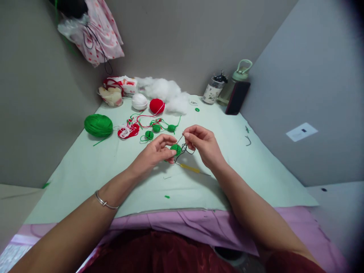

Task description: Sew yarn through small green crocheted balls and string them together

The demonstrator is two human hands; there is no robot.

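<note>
Between the thumb and fingers of my left hand (159, 151) is a small green crocheted ball (176, 149) with a dark line across it. My right hand (199, 143) pinches a dark thread (180, 138) that runs taut up from the ball; whether a needle is in the pinch is too small to tell. Looser loops of black thread (185, 149) hang between the two hands. Just below them, a crochet hook with a yellow handle (190, 168) lies on the cloth. Further back are similar small green pieces (149, 135), one with a black line.
A green yarn ball (98, 125) lies left, near a red and white yarn tangle (128, 131). Behind are white (139, 102) and red yarn balls (157, 106) and white stuffing (166, 91). A patterned cup (212, 91), bottle (229, 89) and phone (238, 98) stand back right.
</note>
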